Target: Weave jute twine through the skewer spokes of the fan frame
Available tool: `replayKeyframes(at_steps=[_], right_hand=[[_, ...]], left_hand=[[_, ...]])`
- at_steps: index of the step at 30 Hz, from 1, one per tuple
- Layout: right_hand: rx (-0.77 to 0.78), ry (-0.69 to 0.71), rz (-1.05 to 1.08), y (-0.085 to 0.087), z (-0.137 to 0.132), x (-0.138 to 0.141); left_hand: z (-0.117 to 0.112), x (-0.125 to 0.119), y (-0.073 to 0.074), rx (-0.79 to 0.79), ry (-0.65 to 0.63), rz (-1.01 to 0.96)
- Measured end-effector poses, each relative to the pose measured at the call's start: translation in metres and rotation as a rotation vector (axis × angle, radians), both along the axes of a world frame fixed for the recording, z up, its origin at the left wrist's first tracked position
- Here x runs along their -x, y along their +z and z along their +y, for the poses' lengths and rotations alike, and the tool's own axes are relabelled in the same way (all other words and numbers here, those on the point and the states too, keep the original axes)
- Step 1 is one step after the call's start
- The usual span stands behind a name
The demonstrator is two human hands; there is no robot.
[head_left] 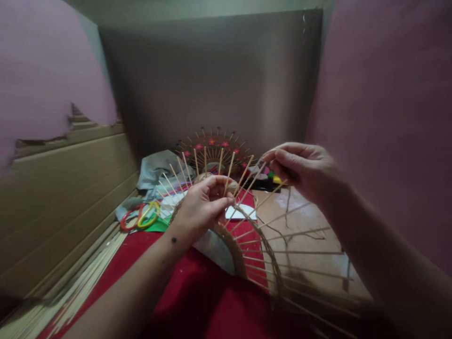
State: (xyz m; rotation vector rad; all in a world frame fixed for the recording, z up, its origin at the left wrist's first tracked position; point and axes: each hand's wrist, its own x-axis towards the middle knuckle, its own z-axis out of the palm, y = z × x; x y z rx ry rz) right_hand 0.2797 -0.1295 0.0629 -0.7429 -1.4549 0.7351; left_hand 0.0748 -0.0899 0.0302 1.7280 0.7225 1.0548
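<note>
A half-round frame of thin wooden sticks fans out from a twine-wrapped inner arc [237, 249]. Twine [270, 252] is woven round the sticks in a second, outer arc. My left hand [208, 197] is closed on the fan frame near the top of this arc, thumb and fingers pinching at the sticks. Higher and to the right, my right hand [300, 165] pinches a strand of twine just beyond the stick tips. Part of the weave is hidden behind my left hand. Loose twine [287, 207] trails below my right hand.
A finished stick fan with pink flowers [212, 142] leans at the back. Scissors with red and yellow handles [139, 217] lie left, near a bundle of pale sticks [95, 273]. Red cloth [183, 292] covers the table front. A cardboard wall [63, 188] stands left, a grey cloth [158, 167] behind.
</note>
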Motion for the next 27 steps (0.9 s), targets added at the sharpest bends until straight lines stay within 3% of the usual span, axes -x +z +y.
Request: replayKeyframes(at_steps=[3,6,9,12,15,18,22,24,27], right_hand=[[-0.122,-0.068,-0.041,0.001,-0.005,0.0],[-0.105,-0.097,-0.052,-0.002,0.002,-0.011],[0.118,-0.097,-0.146,-0.015,0.024,-0.03],[0.403,-0.085,-0.639,-0.033,0.044,-0.043],[0.454,-0.024,-0.844,-0.043,0.049,-0.042],[0.348,0.175,-0.795,-0.04,0.041,-0.031],[0.238,0.474,-0.391,-0.036,0.031,-0.01],[0.296,0.513,-0.243,-0.041,0.03,0.0],[0.456,0.45,-0.122,-0.053,0.032,0.009]], left_hand=[[0.001,-0.001,-0.002,-0.005,0.011,-0.003],[0.001,-0.002,-0.003,-0.009,0.002,-0.018],[0.001,-0.002,-0.002,-0.018,0.019,-0.015],[0.001,-0.002,0.0,-0.012,0.031,0.008],[0.001,-0.002,0.001,0.018,0.014,0.009],[0.001,-0.002,0.0,0.036,0.018,-0.001],[0.002,-0.002,-0.001,0.017,0.008,0.0],[0.003,-0.002,-0.002,0.02,0.007,-0.005],[0.003,-0.002,-0.001,0.027,0.016,-0.007]])
